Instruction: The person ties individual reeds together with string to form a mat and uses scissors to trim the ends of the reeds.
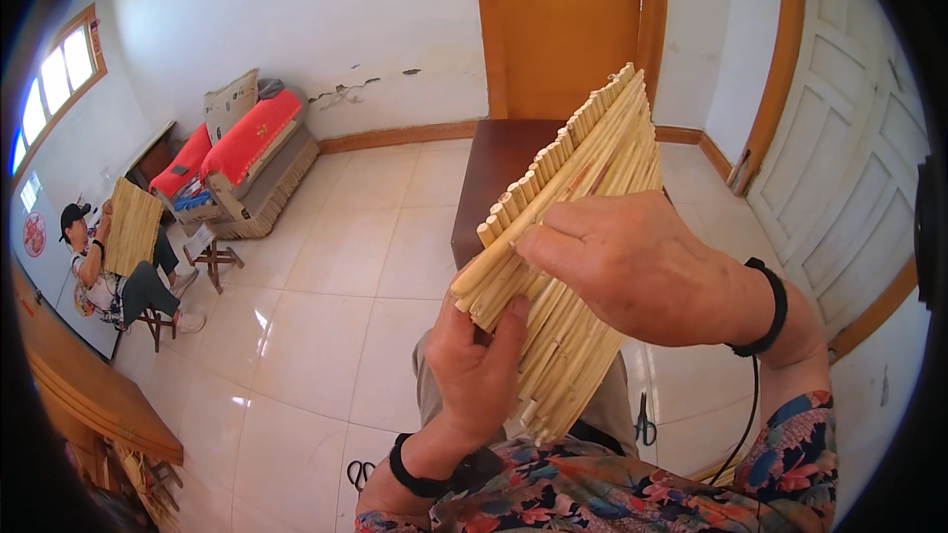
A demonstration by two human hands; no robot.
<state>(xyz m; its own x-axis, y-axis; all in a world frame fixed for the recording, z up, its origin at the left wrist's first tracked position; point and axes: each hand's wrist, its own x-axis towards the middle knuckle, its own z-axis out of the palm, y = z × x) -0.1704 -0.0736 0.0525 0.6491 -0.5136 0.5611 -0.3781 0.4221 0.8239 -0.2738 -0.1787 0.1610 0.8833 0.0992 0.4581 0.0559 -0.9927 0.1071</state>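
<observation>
A panel of pale straw stalks [583,355] slants up from my lap toward the brown door, with a row of short cut ends [548,163] along its upper left edge. My left hand [474,365] grips its near left corner, thumb against the stalks. My right hand [622,266] is closed on a long stalk near that edge, its fingertips pressed to the panel; the undersides of its fingers are hidden.
A dark wooden table [484,168] stands beyond the panel. At left another person [89,266] sits holding a similar panel [133,222], near a stool [212,252] and red-covered sofa [252,138]. Scissors [644,424] lie on the tiled floor [316,345]; a white door [839,138] is right.
</observation>
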